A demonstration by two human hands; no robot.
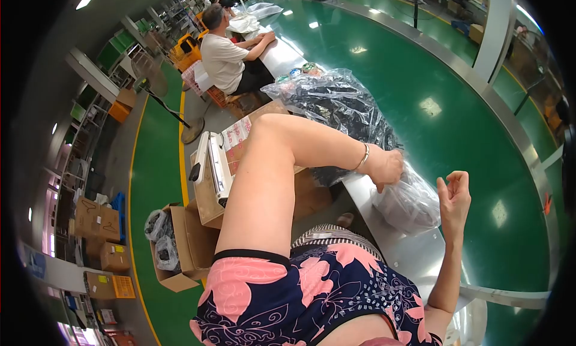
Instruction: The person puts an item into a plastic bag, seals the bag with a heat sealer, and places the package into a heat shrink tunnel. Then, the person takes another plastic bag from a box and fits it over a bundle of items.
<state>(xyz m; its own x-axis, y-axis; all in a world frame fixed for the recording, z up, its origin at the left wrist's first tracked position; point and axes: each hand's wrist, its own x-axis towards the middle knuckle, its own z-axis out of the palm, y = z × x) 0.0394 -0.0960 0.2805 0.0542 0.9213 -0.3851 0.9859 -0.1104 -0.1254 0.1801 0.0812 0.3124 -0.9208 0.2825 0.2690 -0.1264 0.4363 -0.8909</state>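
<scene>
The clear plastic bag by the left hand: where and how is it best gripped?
Probably pinch the clear plastic bag at its narrow end beside the left hand, right hand coming from the right: film gathers there; the rest bulges.

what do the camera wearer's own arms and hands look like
No gloves show. The left hand has a shiny metallic bangle at its wrist; the right hand shows none. The left sleeve is short, navy with pink flowers, edged black.

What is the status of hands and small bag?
Left hand closed, seemingly on small clear bag. Right hand apart, apparently empty. Large dark-filled bag close beside left hand.
</scene>
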